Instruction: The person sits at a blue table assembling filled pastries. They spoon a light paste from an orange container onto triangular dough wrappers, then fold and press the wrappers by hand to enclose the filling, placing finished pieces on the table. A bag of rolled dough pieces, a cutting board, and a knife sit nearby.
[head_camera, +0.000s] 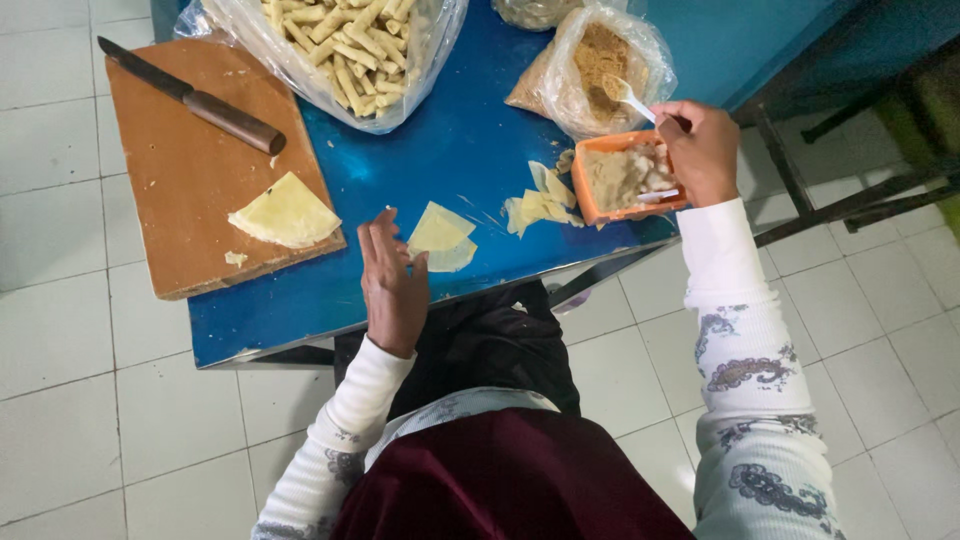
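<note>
Cutting board (190, 190): a brown wooden board is lying at the left end of the blue table (440, 150), its near edge hanging slightly over the table's side.
Knife (190, 97): it is lying slantwise across the far part of the board, dark blade toward the left, brown handle toward the right.
Stack of wrappers (285, 212): pale yellow, wedge-shaped sheets are sitting on the near right corner of the board, with a small scrap just beside them.
Bag of rolls (350, 50): a clear plastic bag is standing open at the far edge of the table, holding many thin pale rolled sticks.
Left hand (393, 280): it is resting open at the near edge of the table, fingers loosely extended and gripping nothing, its fingertips just beside the single wrapper.
Single wrapper (440, 236): one pale triangular sheet is lying flat on the blue table, between the board and the orange tub.
Loose wrappers (540, 203): several folded pieces are lying just left of the tub.
Orange tub (628, 178): it is sitting at the table's right edge, holding a greyish-brown filling.
Bag of crumbs (598, 62): a clear bag of brown crumbly stuff is lying behind the tub.
Right hand (703, 150): it is closing around a white plastic spoon (630, 97), holding it above the tub's far rim.
</note>
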